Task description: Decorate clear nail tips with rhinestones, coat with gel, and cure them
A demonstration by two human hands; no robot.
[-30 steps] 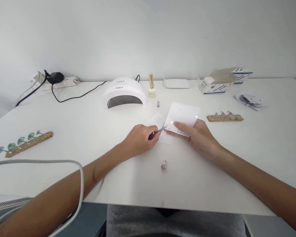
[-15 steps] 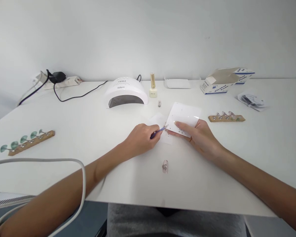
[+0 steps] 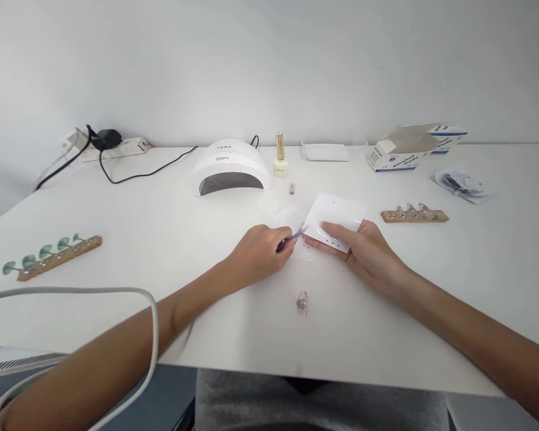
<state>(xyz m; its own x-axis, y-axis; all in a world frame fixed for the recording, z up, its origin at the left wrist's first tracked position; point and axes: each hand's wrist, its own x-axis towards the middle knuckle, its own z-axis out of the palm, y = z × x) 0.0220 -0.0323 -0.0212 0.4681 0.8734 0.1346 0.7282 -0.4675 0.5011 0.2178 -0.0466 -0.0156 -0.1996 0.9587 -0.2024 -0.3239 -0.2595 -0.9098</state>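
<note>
Pinched in my left hand [image 3: 263, 254] is a pair of blue-purple tweezers [image 3: 290, 240], its tips at the left corner of a white sheet. My right hand [image 3: 371, 254] grips this sheet of small dark stickers [image 3: 336, 209], thumb on top and fingers beneath. Under the tweezers, a thin white paper [image 3: 290, 216] lies on the table, partly covered by my left hand and the sheet. Closer to me rests a clear pinkish nail tip [image 3: 302, 303] with a small round silvery piece. A smaller clear nail tip [image 3: 291, 188] is farther back.
A white nail lamp [image 3: 231, 164] and a gold-capped polish bottle [image 3: 280, 164] stand behind. Wooden nail stands lie at left [image 3: 60, 257] and right [image 3: 415, 216]. An alcohol pads box [image 3: 397, 155] is back right. A white cable [image 3: 155, 335] loops over my left arm.
The sticker sheet has tipped in my right hand, its upper edge now lower and fewer dark marks showing. My left hand with the tweezers stays nearly in place.
</note>
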